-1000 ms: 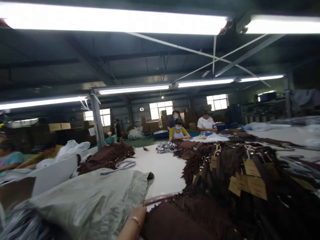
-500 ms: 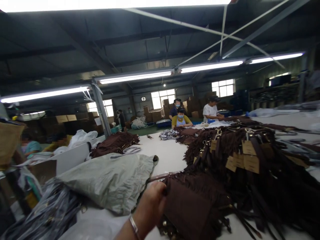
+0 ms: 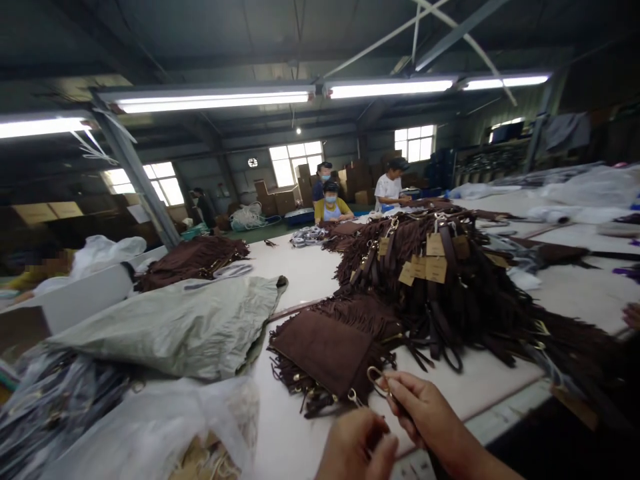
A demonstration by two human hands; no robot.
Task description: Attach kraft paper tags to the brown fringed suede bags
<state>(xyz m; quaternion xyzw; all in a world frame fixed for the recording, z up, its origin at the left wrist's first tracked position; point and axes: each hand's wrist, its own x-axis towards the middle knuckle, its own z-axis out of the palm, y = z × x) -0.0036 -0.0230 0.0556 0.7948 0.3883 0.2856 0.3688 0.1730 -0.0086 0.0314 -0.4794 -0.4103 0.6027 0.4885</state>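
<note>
While both hands meet at near table edge: right hand (image 3: 425, 413) pinches metal clasp (image 3: 376, 377), fingers clamped on it; left hand (image 3: 357, 447) curled, grip unclear. Brown fringed bag (image 3: 325, 350) flat on white table (image 3: 310, 273), just beyond hands, beside bag pile (image 3: 450, 287).

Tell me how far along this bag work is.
Done: cannot tell. A big pile of tagged fringed bags sits on the white table. In hand: one brown fringed bag lies apart; the right hand pinches its metal clasp, the left hand close beside. Left: a smaller brown heap lies beyond.
</note>
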